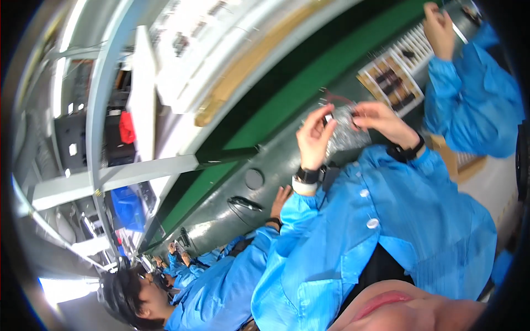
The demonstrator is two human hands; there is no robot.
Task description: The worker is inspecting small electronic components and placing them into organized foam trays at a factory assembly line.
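My left hand (313, 138) is raised over the dark work surface, fingers bent in a pinch on a small dark-and-white piece (328, 117). Facing it, my right hand (383, 122) pinches a small dark piece (355, 120) between thumb and fingers. Both pieces are too small and blurred to name. A thin dark red wire (337, 97) arches just beyond my fingertips; I cannot tell which piece it joins. Crinkled clear plastic (348, 135), apparently a bag, lies below and between my hands.
Beyond my right hand sits a compartment tray (393, 83) with dark parts. A co-worker's hand (439, 33) is raised at far right; another's hand (280, 203) rests on the surface at left, near a black disc (254, 179) and a black cabled device (244, 204). A grey post (138, 172) crosses the left side.
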